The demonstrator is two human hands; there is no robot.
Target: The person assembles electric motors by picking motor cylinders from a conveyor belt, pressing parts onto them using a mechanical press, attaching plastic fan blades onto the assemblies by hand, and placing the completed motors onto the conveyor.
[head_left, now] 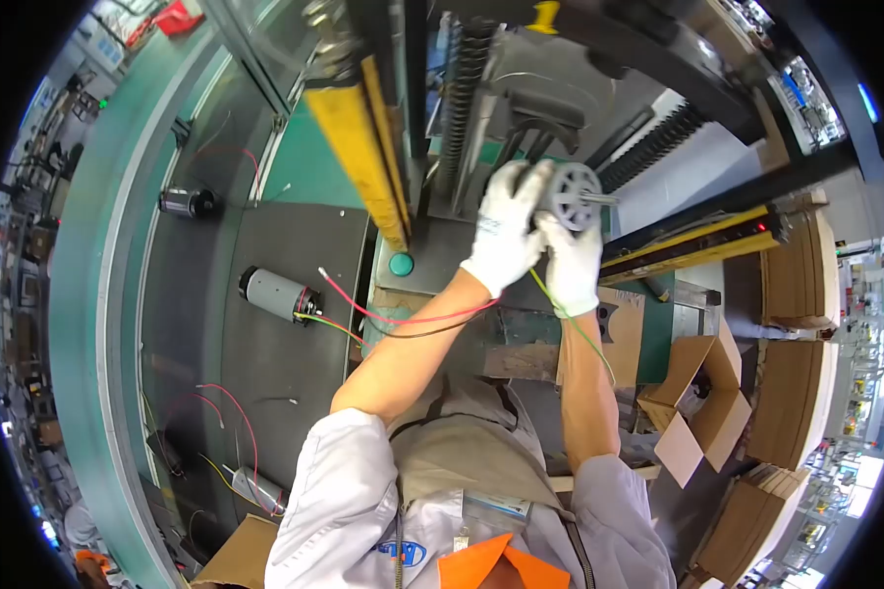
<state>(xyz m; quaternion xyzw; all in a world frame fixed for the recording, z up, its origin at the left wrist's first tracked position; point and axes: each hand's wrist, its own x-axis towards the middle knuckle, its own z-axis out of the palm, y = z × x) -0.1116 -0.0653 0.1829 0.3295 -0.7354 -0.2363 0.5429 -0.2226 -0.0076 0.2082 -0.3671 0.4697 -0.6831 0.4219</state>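
Observation:
Both my hands, in white gloves, grip an electric motor [572, 199] in front of the machine. Its round grey end face has several openings, and a thin metal shaft points right. My left hand [506, 224] is wrapped round the motor's left side. My right hand [572, 263] holds it from below, by the rim. Most of the motor's body is hidden behind the gloves. A red wire [413, 320] and a black one trail over my left forearm, and a green wire [581, 334] hangs over my right wrist.
Yellow safety bars [359, 147] flank the machine, with a green button [401, 264] at its front left. Another grey motor [280, 294] and a black-ended motor [189, 202] lie on the conveyor belt [285, 236]. An open cardboard box [697, 398] and stacked cartons [794, 402] stand right.

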